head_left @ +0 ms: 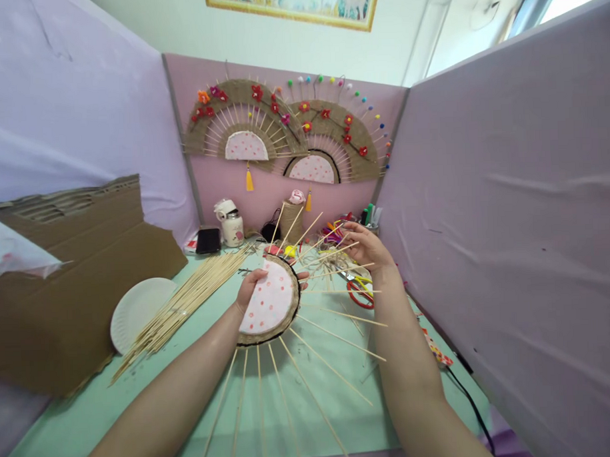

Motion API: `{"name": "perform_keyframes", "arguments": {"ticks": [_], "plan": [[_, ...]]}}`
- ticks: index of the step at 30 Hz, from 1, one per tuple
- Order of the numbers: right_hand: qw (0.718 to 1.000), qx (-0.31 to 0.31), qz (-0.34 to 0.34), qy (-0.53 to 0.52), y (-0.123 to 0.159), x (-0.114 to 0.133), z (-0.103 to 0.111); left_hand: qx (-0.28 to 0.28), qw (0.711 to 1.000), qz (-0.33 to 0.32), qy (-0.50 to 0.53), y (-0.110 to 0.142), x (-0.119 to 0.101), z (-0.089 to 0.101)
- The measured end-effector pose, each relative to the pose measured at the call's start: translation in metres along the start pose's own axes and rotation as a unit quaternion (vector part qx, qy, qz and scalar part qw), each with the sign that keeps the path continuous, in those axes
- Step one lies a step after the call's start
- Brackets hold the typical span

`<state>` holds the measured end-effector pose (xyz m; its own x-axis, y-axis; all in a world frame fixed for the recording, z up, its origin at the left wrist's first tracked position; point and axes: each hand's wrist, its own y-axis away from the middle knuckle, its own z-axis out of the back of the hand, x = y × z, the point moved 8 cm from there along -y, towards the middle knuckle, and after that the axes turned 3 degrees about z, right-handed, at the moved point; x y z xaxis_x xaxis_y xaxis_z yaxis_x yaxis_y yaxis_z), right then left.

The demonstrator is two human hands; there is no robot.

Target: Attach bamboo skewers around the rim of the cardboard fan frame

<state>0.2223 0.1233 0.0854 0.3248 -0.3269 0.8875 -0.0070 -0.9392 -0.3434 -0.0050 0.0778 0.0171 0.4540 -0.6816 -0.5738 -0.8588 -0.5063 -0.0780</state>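
Note:
A half-round fan base (270, 298) of pink-dotted white cloth has a brown twine border and a black edge. Thin bamboo sticks (333, 319) fan out from its curved side. My left hand (250, 287) grips the base, thumb across the cloth and fingertips showing past the curved edge. On the right, my right hand (366, 245) has curled fingers at the outer ends of the upper sticks, seemingly pinching one; the exact contact is small in view. Just below that hand lie red-and-yellow scissors (360, 293), partly behind the sticks.
Loose bamboo sticks (187, 296) lie over a paper plate (125, 308) beside torn cardboard (76, 276). At the back stand a white flask (231, 226), a dark phone (208, 240) and a twine spool (291, 222). Finished fans (245, 90) hang on the pink panel (223, 185).

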Motion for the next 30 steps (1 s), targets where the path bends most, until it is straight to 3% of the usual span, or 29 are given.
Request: {"name": "perform_keyframes", "arguments": {"ticks": [3, 12, 21, 25, 30], "plan": [[0.999, 0.018, 0.036, 0.017, 0.005, 0.013, -0.002, 0.003, 1.000, 0.012, 0.008, 0.000, 0.003, -0.002], [0.977, -0.080, 0.144, 0.132, 0.005, 0.041, 0.000, -0.017, 0.999, 0.033, 0.008, 0.000, 0.006, 0.019], [0.961, -0.106, 0.184, 0.180, 0.010, 0.052, 0.008, 0.017, 0.999, 0.037, 0.015, -0.005, 0.013, -0.002], [0.969, -0.103, 0.179, 0.140, 0.004, 0.043, 0.014, 0.026, 0.998, 0.053, 0.013, -0.005, 0.020, -0.010], [0.979, -0.130, 0.130, 0.088, -0.015, -0.003, 0.005, 0.025, 0.997, 0.066, -0.002, -0.006, 0.026, -0.008]]}}
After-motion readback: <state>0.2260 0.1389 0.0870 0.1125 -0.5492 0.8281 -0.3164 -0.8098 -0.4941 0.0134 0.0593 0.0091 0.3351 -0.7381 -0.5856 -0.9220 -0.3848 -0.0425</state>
